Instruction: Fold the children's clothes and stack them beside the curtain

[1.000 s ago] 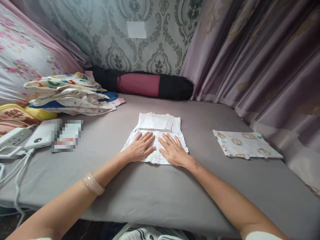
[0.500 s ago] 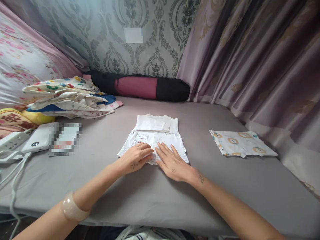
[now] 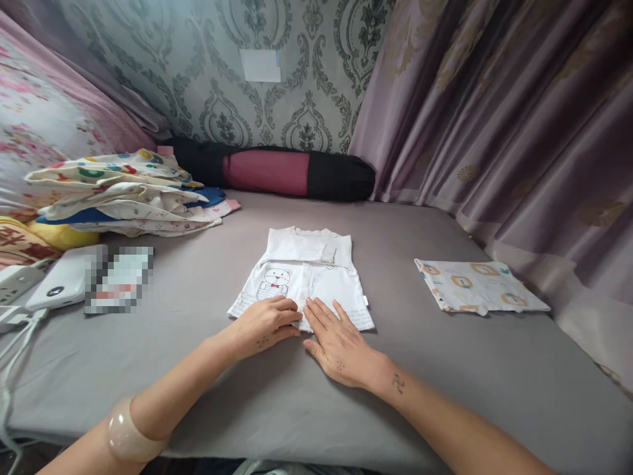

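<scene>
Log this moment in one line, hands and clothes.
left hand: touching white shirt; right hand: touching white shirt; clothes pile: far left; folded printed cloth: right

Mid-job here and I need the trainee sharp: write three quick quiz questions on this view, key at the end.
1. Multiple choice. What lies to the right of the small white fabric shirt?
a) a heap of patterned fabric clothes
b) a folded, roughly rectangular white cloth with orange prints
c) a white box-shaped device with a cable

2. True or false. Both bare hands are at the shirt's collar.

3. Fill in the blank. The broad, pale, ring-shaped bangle is on the person's ____ arm.

Key:
1. b
2. False; the left hand and right hand are at the near hem.
3. left
</scene>
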`<control>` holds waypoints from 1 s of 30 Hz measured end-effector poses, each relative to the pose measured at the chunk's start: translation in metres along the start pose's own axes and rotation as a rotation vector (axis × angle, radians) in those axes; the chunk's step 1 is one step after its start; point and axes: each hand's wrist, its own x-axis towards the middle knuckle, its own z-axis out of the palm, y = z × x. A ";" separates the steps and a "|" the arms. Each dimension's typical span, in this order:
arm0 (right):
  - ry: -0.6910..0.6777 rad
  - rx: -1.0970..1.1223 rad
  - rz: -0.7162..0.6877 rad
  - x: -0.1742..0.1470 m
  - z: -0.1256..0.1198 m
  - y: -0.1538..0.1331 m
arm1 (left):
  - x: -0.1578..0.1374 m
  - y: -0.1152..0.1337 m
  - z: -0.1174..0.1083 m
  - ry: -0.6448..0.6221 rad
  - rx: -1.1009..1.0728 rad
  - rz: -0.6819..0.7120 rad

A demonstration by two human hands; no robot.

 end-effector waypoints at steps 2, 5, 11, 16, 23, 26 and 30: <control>-0.001 0.004 0.005 0.000 0.000 -0.001 | 0.000 0.000 0.002 0.016 0.022 0.020; -0.006 0.017 0.016 0.000 -0.001 -0.002 | -0.001 0.001 0.003 0.013 0.062 0.026; -0.030 0.064 0.038 0.002 -0.009 -0.003 | 0.003 0.006 0.000 -0.001 0.079 0.013; 0.020 0.124 0.051 0.006 -0.014 0.001 | 0.011 0.002 0.002 0.008 0.028 -0.051; 0.202 0.137 0.040 0.011 -0.012 0.007 | 0.012 -0.007 0.007 0.012 -0.022 -0.074; 0.202 0.091 0.025 0.014 -0.015 0.009 | 0.011 -0.007 0.005 0.003 -0.050 -0.074; 0.183 -0.036 -0.007 0.018 -0.017 0.008 | 0.011 -0.006 0.005 0.007 -0.043 -0.089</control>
